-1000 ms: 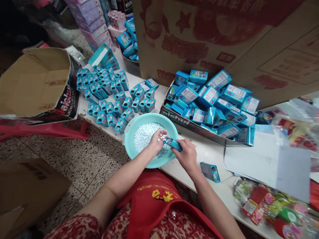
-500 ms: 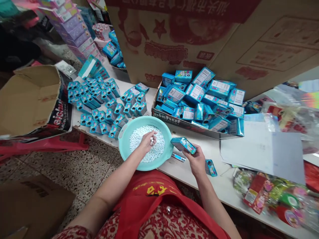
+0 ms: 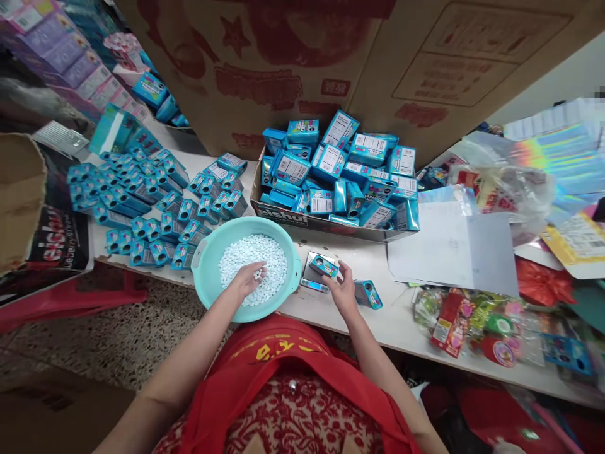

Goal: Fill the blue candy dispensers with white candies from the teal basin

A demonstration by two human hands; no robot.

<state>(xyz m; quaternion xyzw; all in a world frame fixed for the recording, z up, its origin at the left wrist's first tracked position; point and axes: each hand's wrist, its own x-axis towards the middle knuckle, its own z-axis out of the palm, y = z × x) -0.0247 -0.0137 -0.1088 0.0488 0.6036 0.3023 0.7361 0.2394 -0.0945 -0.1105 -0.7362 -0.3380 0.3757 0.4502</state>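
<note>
My left hand (image 3: 248, 282) is over the turquoise basin (image 3: 201, 277), its fingers closed round a few small white pellets. Many more white pellets (image 3: 269, 252) lie in the basin beneath it. My right hand (image 3: 343, 290) has its thumb and fingers round the right end of a small blue box (image 3: 324, 265), which has an opening in its top. That box stands upright on a small digital scale (image 3: 314, 285) with a lit blue display. Just right of my right hand, another blue box (image 3: 368, 294) sits on the table, tilted.
Behind the scale, a low carton (image 3: 331, 228) is heaped with blue boxes. Rows of opened blue boxes (image 3: 161, 224) stand left of the basin. A big cardboard carton (image 3: 302, 82) walls off the back. Papers (image 3: 430, 243) and wrapped packets (image 3: 477, 321) lie at right.
My right hand has brought the blue box down onto the scale, from a tilted hold to upright. My left hand stays over the pellets. The view has shifted to the right.
</note>
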